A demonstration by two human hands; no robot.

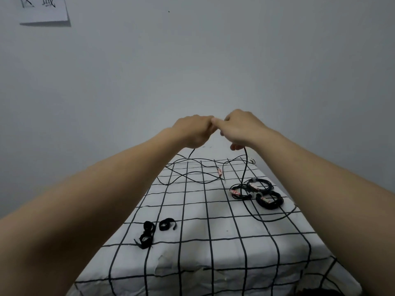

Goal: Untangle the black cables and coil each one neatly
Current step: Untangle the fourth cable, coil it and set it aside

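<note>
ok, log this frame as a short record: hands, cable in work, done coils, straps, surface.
right hand: raised, grips black cable
left hand: raised, against right hand, grips black cable too
strands: one hangs from each hand down to the table
loose strands: crossed over each other at far end
coiled cables: three, clustered at right, white-and-red tags
straps: black, curled, near left
tablecloth: white, black grid

— What's carrying it all?
— A table covered in white cloth with a black grid (213,231).
— And on it?
— Loose tangled black cables (183,174) at the far end, three coiled black cables (275,202) on the right, and black strap loops (147,227) near the left.
</note>
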